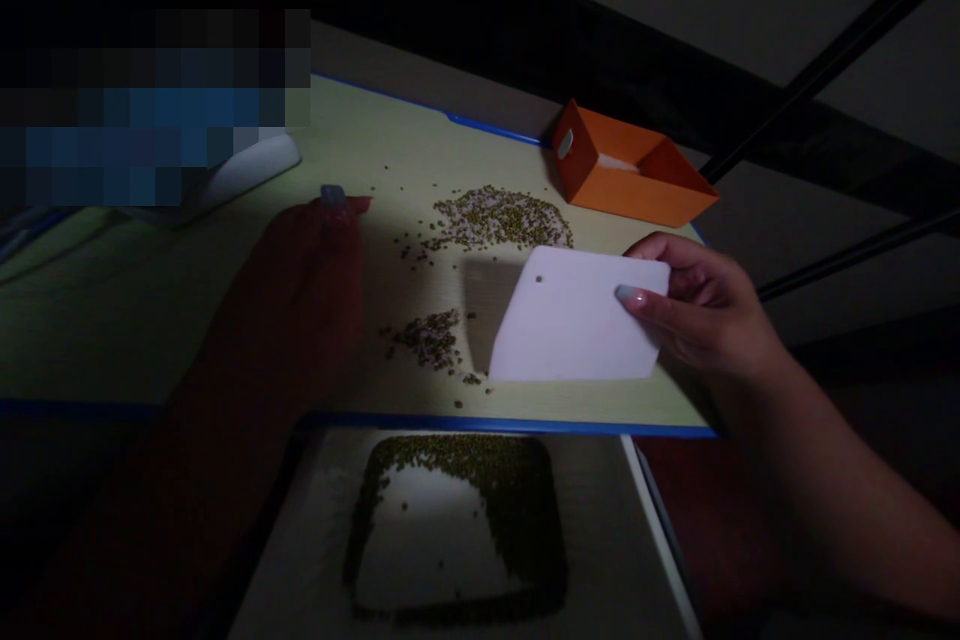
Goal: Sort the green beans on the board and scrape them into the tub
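My right hand (712, 310) grips a flat white plastic scraper (577, 320) by its right end, thumb on top. A small dark spot shows near the scraper's upper left corner. Beyond it lies a spread pile of small green mung beans (502, 218); a smaller heap of mung beans (433, 338) sits left of the scraper, with a few strays around. My left hand (319, 265) is held above the table, left of both heaps, in deep shadow. Its fingers are curled together, and whatever they hold, if anything, is hidden.
An orange open box (630, 195) with something pale inside stands at the back right of the blue-edged table (225, 270). Under the front edge, a pale tray (427, 540) holds many more beans. A white object (251, 168) lies at the back left beside a blurred-out area.
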Demonstrator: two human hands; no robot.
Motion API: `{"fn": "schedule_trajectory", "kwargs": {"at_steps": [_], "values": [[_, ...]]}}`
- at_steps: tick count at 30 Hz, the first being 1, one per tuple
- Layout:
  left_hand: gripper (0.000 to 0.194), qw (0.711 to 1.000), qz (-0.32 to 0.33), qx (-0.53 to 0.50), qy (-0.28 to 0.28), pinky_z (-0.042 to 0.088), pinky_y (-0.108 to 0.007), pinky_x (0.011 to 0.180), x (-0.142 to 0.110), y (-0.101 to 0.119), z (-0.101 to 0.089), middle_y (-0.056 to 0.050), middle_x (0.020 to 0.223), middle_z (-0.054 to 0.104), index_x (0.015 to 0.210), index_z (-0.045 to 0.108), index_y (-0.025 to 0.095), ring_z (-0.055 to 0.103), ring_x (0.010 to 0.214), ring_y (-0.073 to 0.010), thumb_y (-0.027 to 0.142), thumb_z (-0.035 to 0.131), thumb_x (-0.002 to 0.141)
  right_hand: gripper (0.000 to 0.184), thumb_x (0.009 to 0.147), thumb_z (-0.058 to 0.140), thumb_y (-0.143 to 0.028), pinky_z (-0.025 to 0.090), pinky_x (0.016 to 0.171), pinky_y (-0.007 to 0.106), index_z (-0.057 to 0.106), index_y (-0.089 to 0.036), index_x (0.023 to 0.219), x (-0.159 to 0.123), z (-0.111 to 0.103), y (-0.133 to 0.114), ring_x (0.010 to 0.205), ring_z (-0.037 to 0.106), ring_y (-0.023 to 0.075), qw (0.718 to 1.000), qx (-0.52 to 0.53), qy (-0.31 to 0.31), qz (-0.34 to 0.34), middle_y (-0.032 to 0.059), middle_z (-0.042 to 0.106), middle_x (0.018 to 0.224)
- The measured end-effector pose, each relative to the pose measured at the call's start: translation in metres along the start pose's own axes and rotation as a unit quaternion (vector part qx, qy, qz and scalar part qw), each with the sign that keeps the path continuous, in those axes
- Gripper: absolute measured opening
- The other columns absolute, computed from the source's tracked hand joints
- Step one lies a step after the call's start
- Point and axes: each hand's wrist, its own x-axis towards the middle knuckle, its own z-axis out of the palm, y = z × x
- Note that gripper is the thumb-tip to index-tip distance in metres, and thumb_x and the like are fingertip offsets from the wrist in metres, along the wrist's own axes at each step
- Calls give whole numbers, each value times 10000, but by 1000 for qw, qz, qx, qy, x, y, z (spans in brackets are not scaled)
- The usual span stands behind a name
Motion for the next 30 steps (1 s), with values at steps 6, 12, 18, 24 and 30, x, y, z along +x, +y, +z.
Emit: {"fn": "schedule_trajectory", "kwargs": {"at_steps": [6,12,18,24,30], "values": [[662,999,-8,29,20,419,-424,1193,0,10,4,-153,1335,667,1331,644,147,600,1291,-227,547,199,1049,335,707,936,-410,384,402,228,664,-256,829,0,-2,0,498,506,112,999,1,35,-17,-34,585,645],[641,998,-61,-5,24,428,-425,1187,-1,16,1,-139,1371,659,1330,654,152,608,1284,-230,566,260,1038,346,740,908,-467,394,407,239,647,-245,794,1,0,-2,514,507,115,1000,-21,-15,-9,-18,593,660],[591,999,-40,6,21,445,-401,1166,-3,15,1,-125,1365,657,1352,635,168,614,1256,-215,513,269,1041,359,716,917,-487,360,380,237,656,-250,782,-1,1,-5,490,484,112,1000,-23,-9,1,-16,590,641],[694,991,-116,59,17,460,-547,1134,0,8,2,-117,1289,682,1362,661,226,644,1188,-266,595,171,1037,353,722,907,-503,358,381,243,669,-251,784,-3,-1,-5,477,471,109,999,-30,-12,-9,-21,576,621],[572,998,-35,53,17,466,-430,1160,-2,15,2,-159,1385,648,1382,621,129,614,1285,-246,425,276,1035,315,720,916,-469,356,378,245,692,-252,770,-6,-4,-10,477,469,110,999,-46,-12,-6,-15,581,615]]}}
